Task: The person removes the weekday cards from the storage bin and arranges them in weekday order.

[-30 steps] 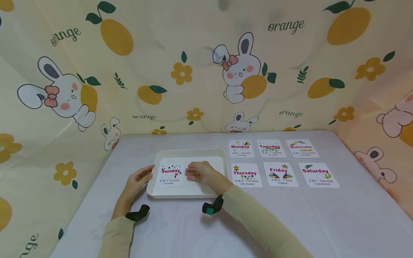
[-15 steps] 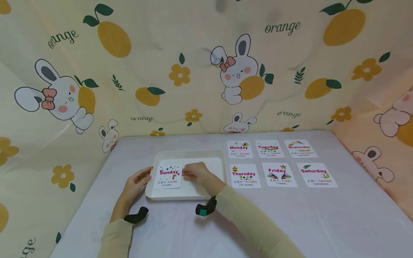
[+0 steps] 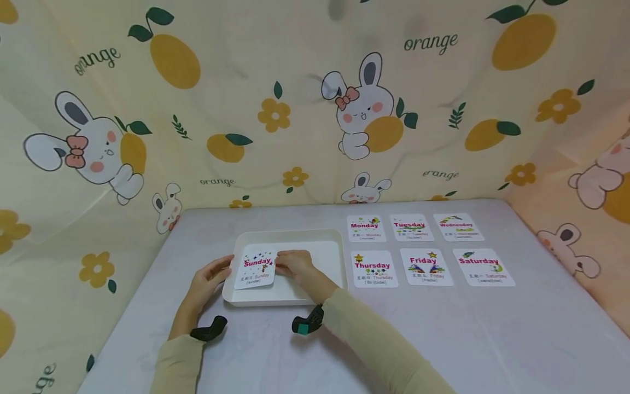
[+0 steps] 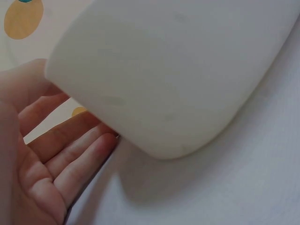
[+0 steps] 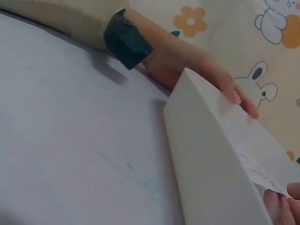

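A white square card printed "Sunday" [image 3: 256, 269] lies in the left part of a shallow white tray [image 3: 315, 296], its right edge raised. My right hand [image 3: 300, 272] reaches over the tray and pinches that edge. In the right wrist view, its fingertips [image 5: 280, 208] show at the lower right, by the printed card [image 5: 257, 169]. My left hand [image 3: 208, 282] is at the tray's left side, relaxed fingers against it. The left wrist view shows that hand [image 4: 61, 154] beside the tray's outer wall [image 4: 154, 79].
Right of the tray, weekday cards lie in two rows: Monday [image 3: 366, 229], Tuesday [image 3: 412, 227] and Wednesday [image 3: 459, 227] behind; Thursday [image 3: 374, 268], Friday [image 3: 426, 267] and Saturday [image 3: 484, 267] in front. A printed cloth [image 3: 305, 65] hangs behind the pale table [image 3: 492, 339].
My right hand has shifted left to the Sunday card and taken hold of its right edge. That edge has come up and the card now tilts. The left hand stays by the tray.
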{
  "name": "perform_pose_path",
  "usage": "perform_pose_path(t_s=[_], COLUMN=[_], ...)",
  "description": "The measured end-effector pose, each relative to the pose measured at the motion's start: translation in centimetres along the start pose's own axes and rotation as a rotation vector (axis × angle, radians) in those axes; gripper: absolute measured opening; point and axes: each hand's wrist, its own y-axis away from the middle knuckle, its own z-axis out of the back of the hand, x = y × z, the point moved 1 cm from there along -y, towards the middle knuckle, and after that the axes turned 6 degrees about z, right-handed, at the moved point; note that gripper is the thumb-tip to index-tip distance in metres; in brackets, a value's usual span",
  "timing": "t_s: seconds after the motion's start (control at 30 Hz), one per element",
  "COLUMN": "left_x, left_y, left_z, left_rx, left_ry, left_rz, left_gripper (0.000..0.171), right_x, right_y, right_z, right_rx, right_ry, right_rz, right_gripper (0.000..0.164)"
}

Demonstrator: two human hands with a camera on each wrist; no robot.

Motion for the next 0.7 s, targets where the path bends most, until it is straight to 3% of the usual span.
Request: perform_pose_path(t_s=[0.3,0.7], left_x=[0.21,0.09], left_y=[-0.24,-0.11], left_z=[-0.07,-0.04], left_rx=[-0.009,-0.003], left_ry=[-0.004,-0.005], left_rz=[0.016,0.027], left_gripper=[0.051,0.054], right_x=[-0.36,-0.14], right_y=[0.46,0.72], right_z=[-0.50,-0.25], right_rx=[0.012,-0.008], right_ry=[0.065,0.059], right_rz=[0.033,-0.006], right_gripper=[0.035,0.032])
